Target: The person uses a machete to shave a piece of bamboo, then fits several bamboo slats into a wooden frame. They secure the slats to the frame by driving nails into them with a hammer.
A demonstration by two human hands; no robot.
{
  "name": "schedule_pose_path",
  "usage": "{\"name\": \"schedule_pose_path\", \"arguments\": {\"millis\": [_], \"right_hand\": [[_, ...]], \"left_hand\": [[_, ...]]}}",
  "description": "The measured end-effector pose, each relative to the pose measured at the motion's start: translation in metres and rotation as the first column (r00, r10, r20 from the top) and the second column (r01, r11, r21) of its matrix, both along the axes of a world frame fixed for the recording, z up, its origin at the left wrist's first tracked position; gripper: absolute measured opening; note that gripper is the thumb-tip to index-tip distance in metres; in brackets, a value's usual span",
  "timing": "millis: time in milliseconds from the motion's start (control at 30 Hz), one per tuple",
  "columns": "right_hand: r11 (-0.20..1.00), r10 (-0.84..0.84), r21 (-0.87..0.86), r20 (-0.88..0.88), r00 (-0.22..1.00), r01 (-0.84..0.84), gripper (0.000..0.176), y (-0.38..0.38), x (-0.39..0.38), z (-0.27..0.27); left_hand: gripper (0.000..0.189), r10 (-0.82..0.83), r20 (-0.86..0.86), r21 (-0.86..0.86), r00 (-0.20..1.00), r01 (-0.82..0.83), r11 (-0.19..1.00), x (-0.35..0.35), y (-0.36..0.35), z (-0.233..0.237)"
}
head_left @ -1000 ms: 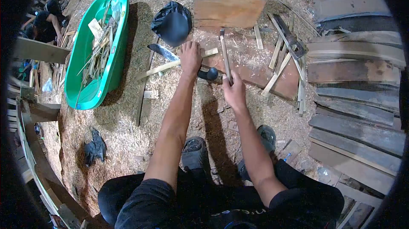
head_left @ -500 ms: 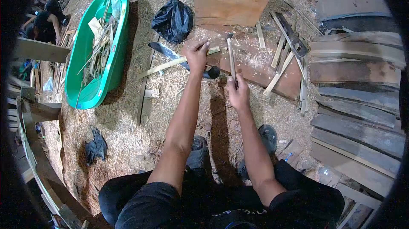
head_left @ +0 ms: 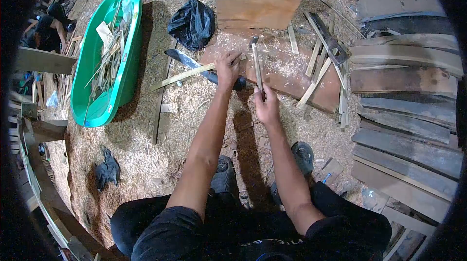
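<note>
Your right hand grips the hammer, head pointing away; left hand, fingers curled, over wooden strip, can't tell if grasping.

Glossy green plastic tub, upper left — crinkled, shiny black plastic bag, upper centre — rough, matt wooden planks along the right.

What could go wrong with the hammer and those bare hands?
The right hand grips a long wooden-handled hammer with a dark head, and the bare left hand is close by, so a crooked swing could bang its fingers. A long, dark, curved metal blade lies beside that left hand too, and could nick it. The pale, narrow wooden strip crosses the blade, so it might wobble if bumped.
</note>
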State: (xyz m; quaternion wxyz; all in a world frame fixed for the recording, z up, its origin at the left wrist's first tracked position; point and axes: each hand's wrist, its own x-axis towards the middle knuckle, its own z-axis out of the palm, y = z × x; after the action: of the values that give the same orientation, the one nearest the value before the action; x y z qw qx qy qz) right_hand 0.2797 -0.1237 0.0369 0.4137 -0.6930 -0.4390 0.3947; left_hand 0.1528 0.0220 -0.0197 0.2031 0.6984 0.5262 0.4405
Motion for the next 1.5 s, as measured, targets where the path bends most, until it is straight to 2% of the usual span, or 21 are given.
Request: {"name": "schedule_pose_path", "arguments": {"millis": [100, 200, 300, 400, 500, 600, 700, 800, 867, 1000, 1033, 1133, 1300, 1333, 1400, 1433, 1500], "right_hand": [[0.999, -0.034, 0.014, 0.025, 0.999, 0.033, 0.031, 0.0, -0.003, 0.007], [0.997, -0.078, 0.03, 0.037, 0.996, 0.077, 0.031, 0.002, -0.004, -0.009], [0.996, -0.081, -0.028, -0.014, 0.997, 0.081, 0.031, 0.003, -0.002, -0.007], [0.998, -0.061, 0.024, 0.017, 0.998, 0.061, 0.03, 0.004, 0.001, -0.005], [0.996, -0.013, 0.092, 0.107, 0.994, 0.004, 0.03, 0.004, 0.003, -0.004], [0.972, -0.075, 0.232, 0.12, 0.99, 0.046, 0.03, 0.005, -0.002, -0.005], [0.975, -0.062, 0.217, 0.108, 0.992, 0.038, 0.031, 0.005, -0.004, -0.005], [0.998, -0.01, 0.064, -0.014, 1.0, 0.01, 0.029, 0.002, -0.002, -0.003], [0.996, -0.016, 0.084, 0.041, 0.999, 0.012, 0.031, -0.003, -0.004, -0.018], [1.0, -0.028, 0.006, 0.099, 0.995, 0.027, 0.035, -0.012, -0.013, -0.003], [0.999, -0.012, 0.052, 0.076, 0.997, 0.009, 0.037, -0.013, -0.013, -0.007], [0.998, 0.041, -0.044, 0.023, 0.999, -0.039, 0.037, -0.013, -0.01, -0.001], [0.993, -0.008, 0.116, 0.14, 0.99, -0.009, 0.036, -0.015, -0.013, -0.021], [0.991, -0.016, 0.131, 0.17, 0.985, -0.007, 0.035, -0.016, -0.013, -0.023], [0.994, 0.011, 0.103, 0.118, 0.993, -0.024, 0.033, -0.017, -0.01, -0.026], [0.995, 0.024, 0.091, 0.093, 0.995, -0.032, 0.032, -0.016, -0.009, -0.026], [0.999, 0.003, 0.034, -0.079, 0.997, -0.001, 0.029, -0.017, -0.008, -0.02]], "left_hand": [[0.022, 0.016, -0.068, -0.031, 0.998, -0.018, 0.999, 0.002, -0.001, 0.006], [0.021, -0.014, 0.024, -0.054, 1.0, 0.015, 0.998, 0.003, 0.007, 0.005], [0.02, -0.032, -0.003, -0.04, 0.999, 0.032, 0.999, 0.001, 0.017, 0.0], [0.017, -0.1, 0.067, -0.063, 0.993, 0.104, 0.993, -0.003, 0.029, -0.005], [0.015, -0.094, 0.058, -0.06, 0.994, 0.097, 0.993, -0.003, 0.029, -0.007], [0.014, -0.075, 0.02, -0.042, 0.997, 0.076, 0.996, -0.003, 0.03, -0.007], [0.015, -0.064, 0.016, 0.004, 0.998, 0.064, 0.998, -0.002, 0.028, -0.007], [0.015, -0.055, -0.076, 0.014, 0.996, 0.056, 0.998, -0.002, 0.03, -0.006], [0.015, -0.037, -0.096, 0.057, 0.995, 0.043, 0.997, -0.002, 0.029, -0.005], [0.016, -0.021, -0.102, 0.066, 0.995, 0.028, 0.997, -0.001, 0.03, -0.007], [0.016, -0.024, -0.069, 0.063, 0.997, 0.029, 0.998, -0.001, 0.029, -0.007], [0.016, -0.027, 0.042, 0.028, 0.999, 0.026, 0.999, 0.001, 0.027, -0.005], [0.017, 0.034, 0.314, -0.15, 0.949, 0.014, 0.989, -0.001, 0.025, -0.001], [0.017, 0.004, 0.298, -0.121, 0.955, 0.034, 0.992, -0.002, 0.025, -0.001], [0.018, -0.054, 0.261, -0.068, 0.964, 0.074, 0.995, -0.006, 0.023, -0.002], [0.019, -0.041, 0.295, -0.125, 0.955, 0.081, 0.989, -0.005, 0.023, -0.001], [0.019, -0.008, 0.361, -0.235, 0.933, 0.099, 0.967, -0.002, 0.022, -0.002]]}}
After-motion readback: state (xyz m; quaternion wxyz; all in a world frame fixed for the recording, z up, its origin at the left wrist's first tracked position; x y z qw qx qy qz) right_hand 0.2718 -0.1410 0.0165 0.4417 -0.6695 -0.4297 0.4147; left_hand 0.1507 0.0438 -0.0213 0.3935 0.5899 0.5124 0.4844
